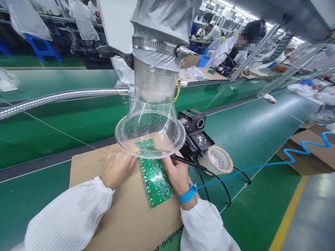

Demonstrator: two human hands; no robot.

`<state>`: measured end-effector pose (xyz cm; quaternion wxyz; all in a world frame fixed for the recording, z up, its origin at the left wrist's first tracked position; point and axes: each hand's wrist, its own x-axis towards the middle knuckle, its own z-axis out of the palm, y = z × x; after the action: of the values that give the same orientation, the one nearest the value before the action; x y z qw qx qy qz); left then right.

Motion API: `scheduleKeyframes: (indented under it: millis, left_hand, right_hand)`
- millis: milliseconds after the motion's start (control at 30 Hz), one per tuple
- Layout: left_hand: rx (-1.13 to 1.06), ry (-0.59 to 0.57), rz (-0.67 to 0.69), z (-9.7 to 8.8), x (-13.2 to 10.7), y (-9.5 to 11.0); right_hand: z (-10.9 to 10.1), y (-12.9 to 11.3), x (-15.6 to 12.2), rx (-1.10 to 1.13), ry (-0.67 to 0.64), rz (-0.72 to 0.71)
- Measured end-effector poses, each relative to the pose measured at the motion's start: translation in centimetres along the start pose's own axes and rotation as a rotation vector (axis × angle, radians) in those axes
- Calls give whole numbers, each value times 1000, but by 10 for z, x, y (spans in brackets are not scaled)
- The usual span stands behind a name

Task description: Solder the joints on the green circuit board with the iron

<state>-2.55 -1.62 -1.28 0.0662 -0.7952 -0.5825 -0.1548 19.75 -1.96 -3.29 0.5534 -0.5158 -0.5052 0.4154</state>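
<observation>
- Left hand (pixel 117 169): fingers spread and lying flat, their tips on the left edge of the green circuit board (pixel 154 177); nothing pinched or gripped;
- Right hand (pixel 178 174): fingers curled closed, pen-style, around the black handle of a soldering iron (pixel 185 162); the iron slants left toward the board, its tip too hidden by the hood rim to tell whether it touches;
- Circuit board: flat on a cardboard sheet (pixel 125 216), between both hands, its long side running away from the person; its far end lies under the hood rim;
- Clear acrylic fume hood (pixel 150 139): flared mouth hanging just above the board, speckled inside with silvery bits; a steel hose clamp (pixel 157 46) fastens grey fabric ducting (pixel 157 21) above it; a flexible metal hose (pixel 57 97) joins from the left;
- Right of the board: a black soldering iron stand (pixel 192 122), silvery scraps in its tray; beside it, a round tip-cleaner tin (pixel 216 160);
- Right wrist: a blue antistatic wrist strap (pixel 186 195), its coiled blue cord (pixel 295 157) crossing the green workbench (pixel 248 139);
- Beyond: co-workers in white smocks (pixel 222 52) along a parallel bench; an open cardboard box (pixel 306 153) at right.
</observation>
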Motion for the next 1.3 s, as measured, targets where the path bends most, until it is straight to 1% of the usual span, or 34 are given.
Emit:
scheduleKeyframes:
  millis: [100, 200, 333, 467, 600, 733, 867, 1000, 1100, 1200, 1300]
  left_hand:
    - [-25, 14, -25, -2, -1, 0]
    - [-19, 31, -12, -3, -3, -1]
    - [5, 24, -8, -3, -4, -2]
    - [17, 3, -10, -2, -2, -2]
    - [36, -47, -33, -2, 2, 0]
    - [-2, -84, -34, -3, 4, 4]
    - [-37, -34, -45, -10, 2, 2]
    - [-48, 19, 51, -21, 1, -8]
    - [9, 31, 47, -28, 2, -16]
    - [76, 49, 26, -30, 2, -17]
    - [146, 16, 20, -29, -1, -15]
  right_hand:
    - [0, -1, -1, 27, -21, -14]
    - [0, -2, -1, 39, -28, -8]
    - [0, -3, -2, 33, -30, -9]
    - [0, -4, -1, 18, -37, -19]
    - [0, -6, -2, -8, -59, -30]
    - [0, -6, -1, -15, -60, -25]
    - [0, -8, -2, -34, -52, -19]
    - [0, -7, -2, -33, -47, -17]
    - [-1, -6, -2, -26, -32, -30]
    - [-1, -5, -1, -20, -23, -26]
    - [0, -4, -1, -15, -22, -17]
